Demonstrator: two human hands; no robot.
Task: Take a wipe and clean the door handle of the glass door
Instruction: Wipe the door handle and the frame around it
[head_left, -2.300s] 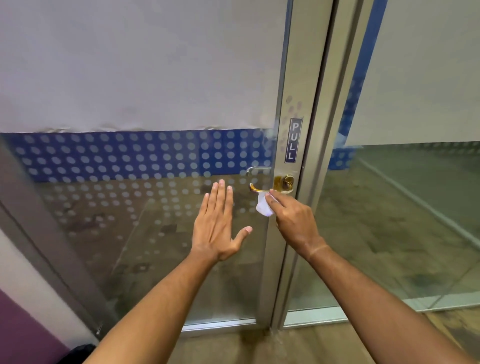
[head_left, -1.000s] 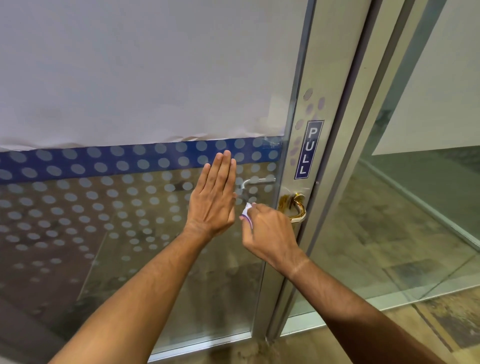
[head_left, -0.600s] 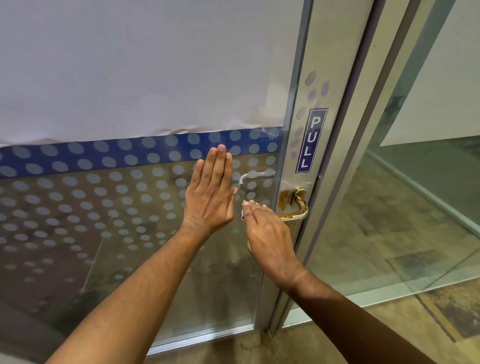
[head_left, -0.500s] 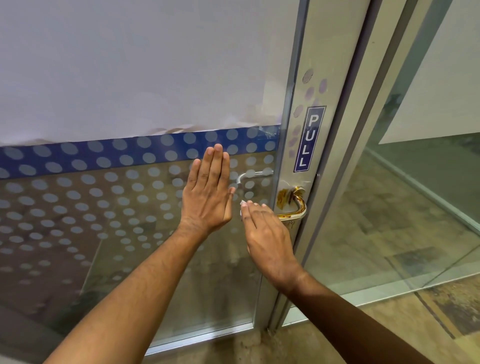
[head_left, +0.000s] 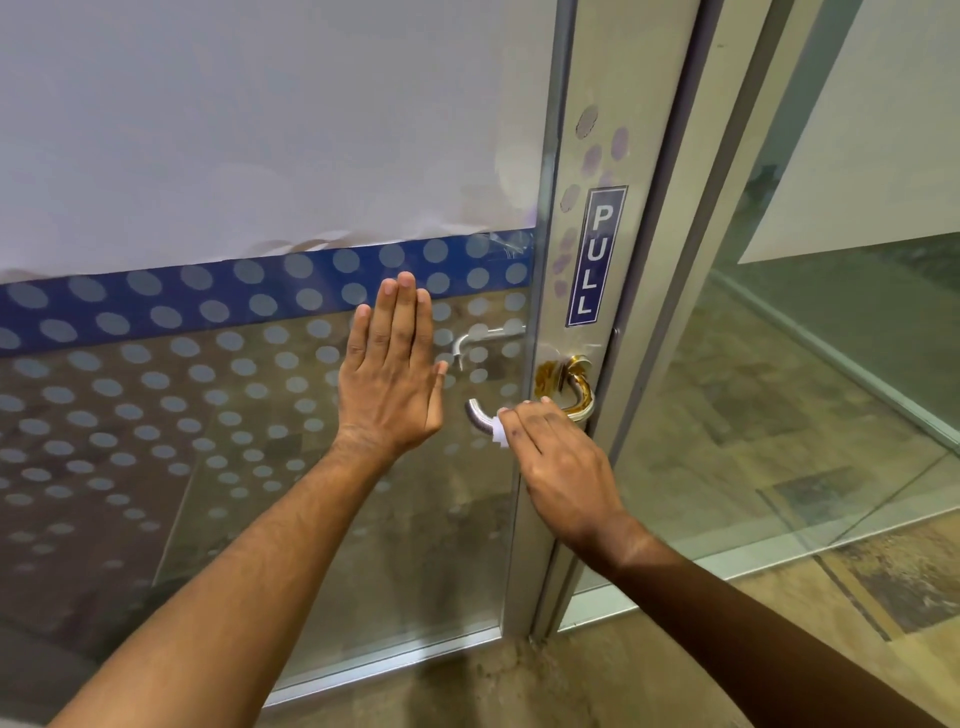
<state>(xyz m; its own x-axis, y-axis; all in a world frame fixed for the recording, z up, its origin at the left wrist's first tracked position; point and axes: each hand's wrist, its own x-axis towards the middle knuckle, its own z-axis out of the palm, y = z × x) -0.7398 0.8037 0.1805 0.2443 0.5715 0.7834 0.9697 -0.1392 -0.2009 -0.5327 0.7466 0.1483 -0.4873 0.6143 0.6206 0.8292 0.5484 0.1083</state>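
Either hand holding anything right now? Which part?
Right hand holds the white wipe under its fingers, pressed on the door handle; only a corner shows. Left hand holds nothing, flat on the glass.

One text can be read: a narrow dark-blue vertical sticker with white capitals "PULL", running top to bottom, stuck on the silver metal door frame, above and just right of the right hand's fingertips.

Right hand presses a white wipe on the door handle; left hand lies flat on the glass door.
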